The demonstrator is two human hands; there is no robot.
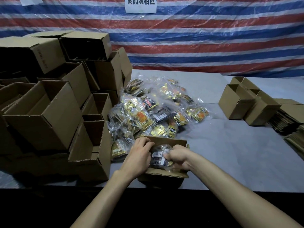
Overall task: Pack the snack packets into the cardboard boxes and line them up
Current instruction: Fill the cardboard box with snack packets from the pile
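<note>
Behind, a red, white and blue striped tarp (197, 38) under clear plastic, with a white paper sign (140, 4) at the top. Below it, a pale grey desk (230, 145).

At far left, a tall pile of empty cardboard boxes (49, 104), mouths open, tipped at odd angles. Just beside the pile, toward mid-desk, a loose heap of snack packets (156, 109) in clear bags, with gold and black wrappers.

In front of the heap, near the desk's front edge, an open box (164, 176) with flaps up. Left hand (139, 155) at its left rim, fingers curled over the edge. Inside the box, a clear bag of dark packets (158, 157). Right hand (177, 157) over the box's right side, fingers curled round that bag, pinching it.

Further right, well apart, a few small open boxes (246, 102) side by side, then flattened cardboard (289, 122) stacked at the desk's right edge.
</note>
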